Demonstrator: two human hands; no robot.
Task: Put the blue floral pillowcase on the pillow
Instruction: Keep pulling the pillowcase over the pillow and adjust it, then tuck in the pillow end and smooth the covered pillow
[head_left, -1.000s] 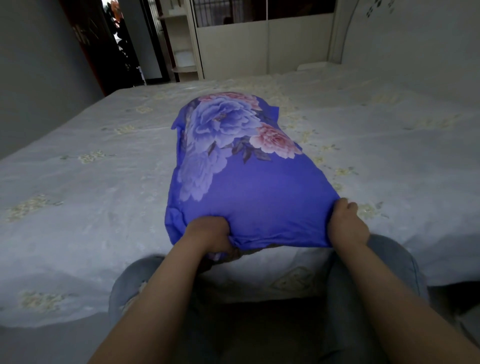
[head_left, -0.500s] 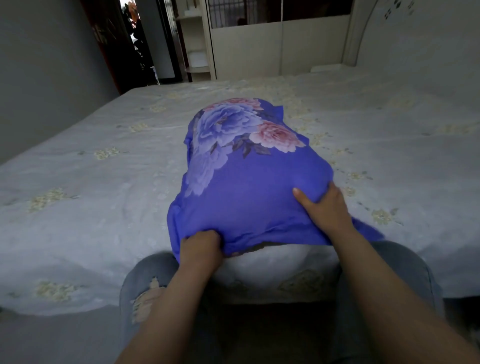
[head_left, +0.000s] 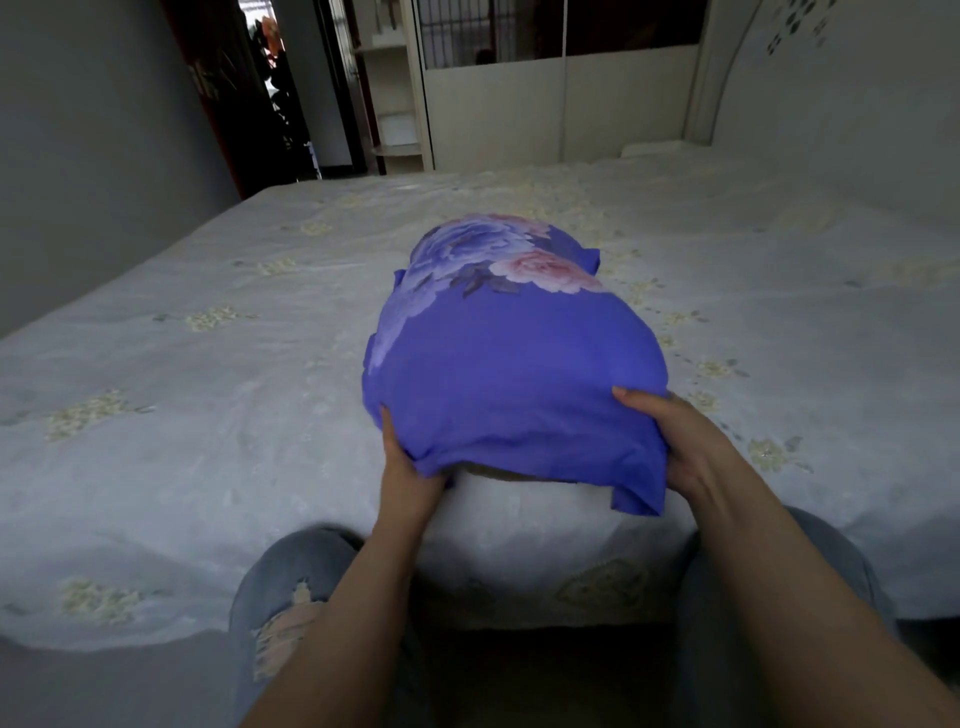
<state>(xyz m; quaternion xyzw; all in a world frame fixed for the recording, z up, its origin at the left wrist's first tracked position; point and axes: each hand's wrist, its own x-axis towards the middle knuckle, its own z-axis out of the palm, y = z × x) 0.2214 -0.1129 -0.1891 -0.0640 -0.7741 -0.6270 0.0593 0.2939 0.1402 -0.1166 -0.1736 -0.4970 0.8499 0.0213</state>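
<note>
Item: blue cotton-like pillowcase printed with purple and pink peonies, drawn over a plump pillow of which only a thin pale-tan sliver shows under the near hem. Location: lengthwise on the bed, open end toward the person, close to the near edge.

Left hand: at the near-left corner, thumb along the side of the fabric, fingers tucked beneath; it appears to pinch the hem, though the fingers are hidden.

Right hand: cupped against the near-right corner, thumb on top, fingers curled round the bundle's side; a loose flap of cloth hangs just below it.

Support: pale grey bedspread with cream embroidered flowers; jeans-clad knees against the bed's edge.

Risk, as judged: the case looks nearly on. An uneven tug could bunch the hem, leave the near end of the filling exposed, or drag the whole bundle off the mattress edge.
</note>
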